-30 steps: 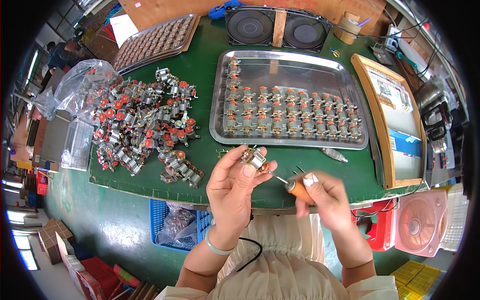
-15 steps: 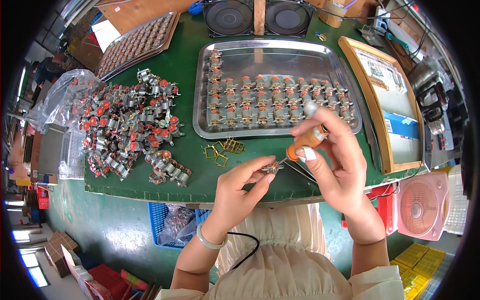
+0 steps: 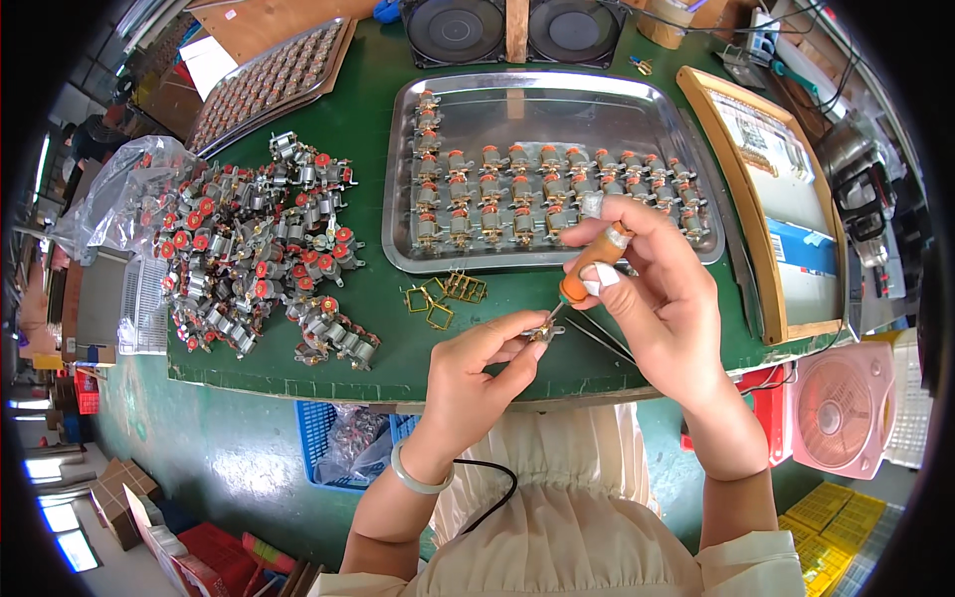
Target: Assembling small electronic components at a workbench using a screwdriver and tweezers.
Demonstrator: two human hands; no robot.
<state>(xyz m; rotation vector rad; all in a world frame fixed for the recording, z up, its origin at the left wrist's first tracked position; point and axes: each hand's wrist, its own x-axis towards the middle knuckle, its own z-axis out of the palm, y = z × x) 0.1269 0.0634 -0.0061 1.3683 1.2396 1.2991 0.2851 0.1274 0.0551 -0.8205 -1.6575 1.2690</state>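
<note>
Since half a second ago both hands sit a bit lower and more centre in the frame, same grips, screwdriver tip now right at the part.

Left hand point(image 3: 476, 370): forearm comes up from bottom centre, pale bangle on the wrist, palm turned down. Thumb and index fingers pressed together, pinching a small metal part point(image 3: 543, 331) at their tips. Part sits just past the fingertips, over the green worktop point(image 3: 378, 129) near its front edge, centre of frame, below the tray.

Right hand point(image 3: 665, 298): forearm enters from lower right, wrist bent, hand arched above the left one. Fingers curled around an orange-handled screwdriver point(image 3: 589, 267), white tape on two fingertips. Handle tilts down-left, shaft ends at the part; tip contact too small to confirm.

Around them:
- steel tray point(image 3: 557, 92) with rows of small motors, upper centre, just behind the right hand
- loose brass frames point(image 3: 440, 297) on the worktop, just left of the hands
- pile of red-capped motors point(image 3: 259, 254), left of frame, well apart from the hands
- thin tweezers point(image 3: 602, 336) lying under the right hand
</note>
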